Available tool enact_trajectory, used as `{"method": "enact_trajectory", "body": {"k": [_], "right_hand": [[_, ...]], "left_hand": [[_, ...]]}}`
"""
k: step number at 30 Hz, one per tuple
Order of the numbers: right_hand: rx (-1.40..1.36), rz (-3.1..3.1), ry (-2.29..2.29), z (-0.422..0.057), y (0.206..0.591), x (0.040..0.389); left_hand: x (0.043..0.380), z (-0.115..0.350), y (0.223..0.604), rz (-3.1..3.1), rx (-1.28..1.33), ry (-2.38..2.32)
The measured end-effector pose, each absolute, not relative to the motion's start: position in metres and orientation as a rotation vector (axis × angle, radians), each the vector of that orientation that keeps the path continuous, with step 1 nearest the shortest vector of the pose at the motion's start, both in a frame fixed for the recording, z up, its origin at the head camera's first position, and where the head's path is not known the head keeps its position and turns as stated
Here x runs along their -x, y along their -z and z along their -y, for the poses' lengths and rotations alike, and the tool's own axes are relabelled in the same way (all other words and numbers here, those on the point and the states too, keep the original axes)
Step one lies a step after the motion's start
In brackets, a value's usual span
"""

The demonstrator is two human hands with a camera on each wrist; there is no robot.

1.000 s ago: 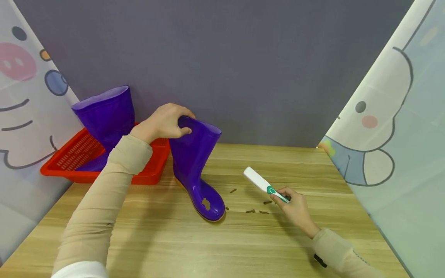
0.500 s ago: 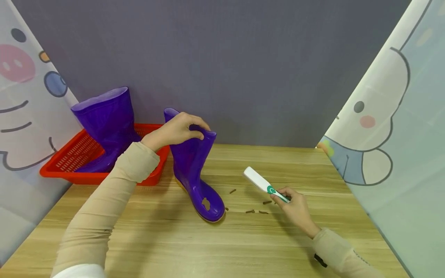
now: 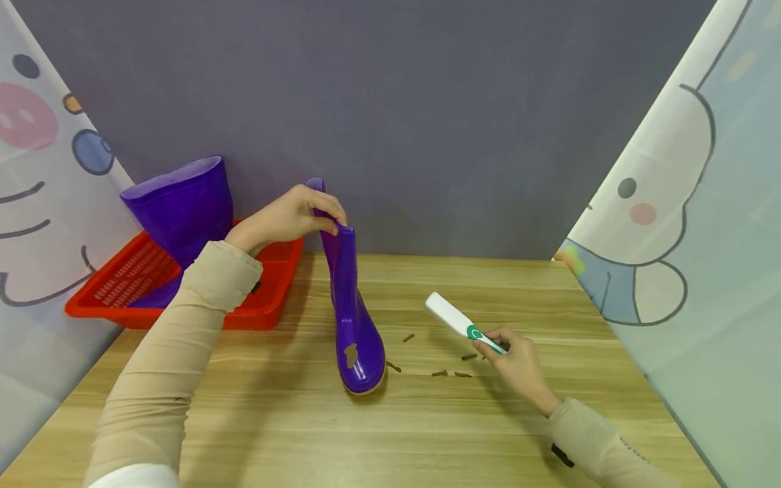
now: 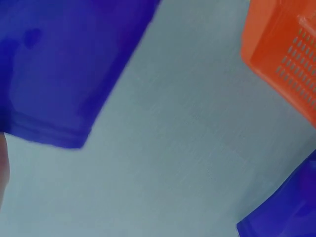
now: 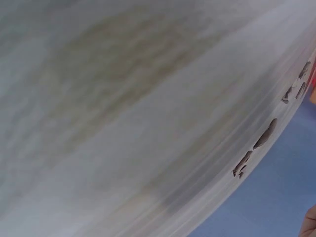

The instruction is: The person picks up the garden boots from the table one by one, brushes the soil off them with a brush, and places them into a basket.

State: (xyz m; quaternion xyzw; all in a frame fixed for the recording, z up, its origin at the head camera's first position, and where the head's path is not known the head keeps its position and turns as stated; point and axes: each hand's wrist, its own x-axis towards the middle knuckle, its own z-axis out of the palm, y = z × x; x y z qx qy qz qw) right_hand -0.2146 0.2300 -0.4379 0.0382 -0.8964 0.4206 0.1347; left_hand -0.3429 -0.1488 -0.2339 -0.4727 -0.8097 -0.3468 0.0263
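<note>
In the head view my left hand (image 3: 293,217) grips the top edge of a purple rubber boot (image 3: 349,285) between thumb and fingers. The boot stands on the table, toe toward me, with a tan patch (image 3: 350,355) on its toe. Its shaft fills the upper left of the left wrist view, a sliver of finger (image 4: 3,168) beside it. My right hand (image 3: 518,366) holds a white brush (image 3: 450,313) by its green-and-white handle, above the table to the boot's right. Only a bit of that hand shows in the right wrist view; the brush is not discernible there.
A red basket (image 3: 277,308) stands at the left, holding a second purple boot (image 3: 192,213). Several small brown pieces (image 3: 468,357) lie on the wooden table (image 3: 427,434) between boot and right hand. A grey wall (image 3: 427,122) rises behind the table.
My left hand first shifted right along the boot's top edge, then back left. The boot has turned, its toe now pointing more straight toward me. My right hand and brush stay nearly still.
</note>
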Motion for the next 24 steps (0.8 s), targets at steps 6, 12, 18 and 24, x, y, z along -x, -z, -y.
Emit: {"method": "enact_trajectory", "body": {"k": [6, 12, 18, 24], "right_hand": [[-0.128, 2.609, -1.230, -0.229, 0.439, 0.213], [-0.156, 2.637, -1.281, -0.228, 0.438, 0.213], [-0.165, 2.651, -1.265, -0.225, 0.438, 0.217], [-0.190, 2.642, -1.287, -0.220, 0.439, 0.222]], "left_hand": [[0.339, 0.155, 0.226, 2.542, 1.500, 1.007], [0.330, 0.162, 0.225, 2.621, 1.447, 0.981], [0.315, 0.159, 0.234, 2.587, 1.492, 1.006], [0.306, 0.151, 0.247, 2.506, 1.425, 0.967]]}}
